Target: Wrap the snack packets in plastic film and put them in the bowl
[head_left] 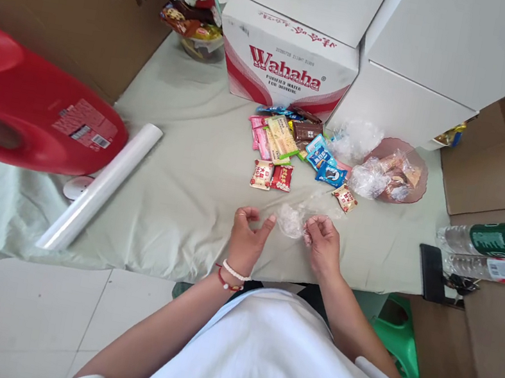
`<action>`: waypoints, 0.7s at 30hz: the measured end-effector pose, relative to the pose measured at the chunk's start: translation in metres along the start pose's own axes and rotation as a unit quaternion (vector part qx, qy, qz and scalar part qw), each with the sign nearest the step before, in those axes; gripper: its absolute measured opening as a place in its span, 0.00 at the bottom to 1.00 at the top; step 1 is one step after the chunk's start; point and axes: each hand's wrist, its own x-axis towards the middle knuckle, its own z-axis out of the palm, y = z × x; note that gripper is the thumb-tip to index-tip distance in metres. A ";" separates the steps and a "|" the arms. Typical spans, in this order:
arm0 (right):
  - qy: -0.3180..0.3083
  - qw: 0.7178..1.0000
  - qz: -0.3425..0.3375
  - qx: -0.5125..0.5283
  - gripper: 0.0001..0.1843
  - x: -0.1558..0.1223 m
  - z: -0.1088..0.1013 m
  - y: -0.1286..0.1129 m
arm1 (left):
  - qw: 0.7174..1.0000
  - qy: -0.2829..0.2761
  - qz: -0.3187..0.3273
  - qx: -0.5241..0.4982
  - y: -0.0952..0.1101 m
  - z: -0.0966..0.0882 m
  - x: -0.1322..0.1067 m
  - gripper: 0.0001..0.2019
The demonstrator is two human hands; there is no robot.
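Note:
A crumpled clear plastic bag [290, 220] is between my hands, near the table's front edge. My right hand [322, 239] pinches its right side between thumb and fingers. At the bag's left, my left hand [250, 235] has its thumb apart from the curled fingers, with nothing visible between them. Just beyond the hands lie two small red and cream snack packets, a cream one [261, 174] and a red one [282, 177]. Another small packet [345, 198] rests past my right hand. Behind them is a pile of colourful wrapped snacks [282, 137].
A pink bowl [417, 191] holds clear-wrapped food; more crumpled plastic [355, 139] lies beside it. A Wahaha box [287, 65] stands behind. On the left are a red jug [37, 105] and a white roll [101, 185]. Bottles [493, 238] and a phone [433, 273] lie right.

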 end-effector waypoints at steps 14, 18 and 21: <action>0.030 0.998 0.006 0.048 0.22 -0.012 -0.004 0.010 | 0.952 -0.112 -0.189 -0.214 0.000 0.005 0.018 0.20; 0.064 0.991 0.069 0.099 0.24 -0.007 -0.027 0.018 | 0.954 -0.070 -0.190 -0.224 0.001 -0.015 0.024 0.16; 0.083 0.987 0.070 0.117 0.23 -0.005 -0.038 0.020 | 0.964 -0.047 -0.183 -0.187 0.001 -0.033 0.024 0.16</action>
